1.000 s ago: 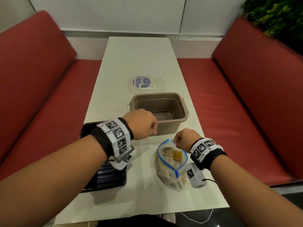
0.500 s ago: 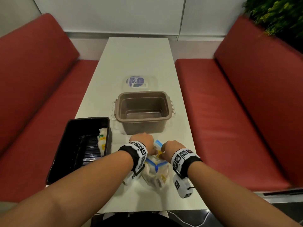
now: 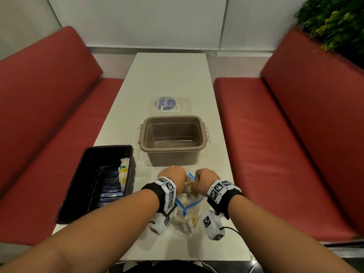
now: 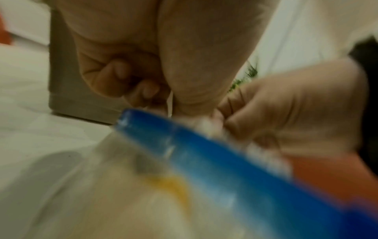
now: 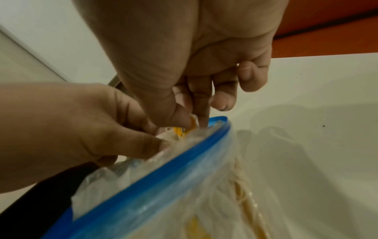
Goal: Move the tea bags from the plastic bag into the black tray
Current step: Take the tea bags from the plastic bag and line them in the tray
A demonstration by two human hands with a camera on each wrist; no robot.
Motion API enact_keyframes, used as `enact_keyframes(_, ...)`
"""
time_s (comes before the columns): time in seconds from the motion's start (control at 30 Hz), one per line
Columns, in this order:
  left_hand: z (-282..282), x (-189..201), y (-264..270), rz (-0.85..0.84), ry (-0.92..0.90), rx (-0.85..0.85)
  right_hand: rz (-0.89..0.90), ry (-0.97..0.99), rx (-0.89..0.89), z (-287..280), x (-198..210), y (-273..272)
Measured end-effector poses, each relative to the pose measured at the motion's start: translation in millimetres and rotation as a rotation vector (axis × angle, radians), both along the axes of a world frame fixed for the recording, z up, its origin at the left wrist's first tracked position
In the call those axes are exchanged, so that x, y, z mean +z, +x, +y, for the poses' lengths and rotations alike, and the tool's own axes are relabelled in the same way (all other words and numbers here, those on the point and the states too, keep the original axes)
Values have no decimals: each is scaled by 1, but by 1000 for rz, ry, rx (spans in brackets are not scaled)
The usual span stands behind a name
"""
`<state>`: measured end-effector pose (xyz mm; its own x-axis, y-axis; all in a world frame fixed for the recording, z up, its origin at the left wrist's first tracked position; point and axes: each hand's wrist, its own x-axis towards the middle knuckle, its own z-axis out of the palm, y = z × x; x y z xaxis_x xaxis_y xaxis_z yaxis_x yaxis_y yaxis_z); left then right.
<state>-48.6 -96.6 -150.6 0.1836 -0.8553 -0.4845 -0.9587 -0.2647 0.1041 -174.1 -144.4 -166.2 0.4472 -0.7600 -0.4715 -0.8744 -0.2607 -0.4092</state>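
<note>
Clear plastic, edged with a blue zip strip, sags between two hands at the near end of the white table (image 3: 169,79): the plastic bag (image 3: 187,215) stands slumped, its mouth open, tea bags (image 5: 231,208) heaped loosely inside. The left hand (image 3: 174,177) has its fingers curled down into the opening, pinching at a pale sachet near the rim; the right hand (image 3: 204,179) pinches a yellow-tagged sachet between thumb and forefinger at the bag's far lip. A few tea bags already lie against the right wall of the black tray (image 3: 78,196), just left of the bag. Beyond stand a brown tub (image 3: 171,154) and its clear lid (image 3: 170,105). The sachets look feather-light, soft and easily torn, with strings likely to tangle; a gentle pinch on the paper body or the tag should lift one, though neighbours may come trailing. The bag itself is limp and slippery, so its rim probably needs steadying.
</note>
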Motion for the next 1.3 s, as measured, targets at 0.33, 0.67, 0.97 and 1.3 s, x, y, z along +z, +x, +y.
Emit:
enact_keyframes(0.33,-9,16,29,293,50,-69,-91,71,-107,-12,5,-5)
enact_keyframes(0.67,-21,13,36,49,51,-26,-89,94,-182,-7,3,-5)
enact_keyframes(0.97,-17,11,40,40,112,-499,-38,64,-210,2,-1,4)
enact_keyframes(1.3,-19,23,37,96,26,-488,-26,13,-227,9,1,0)
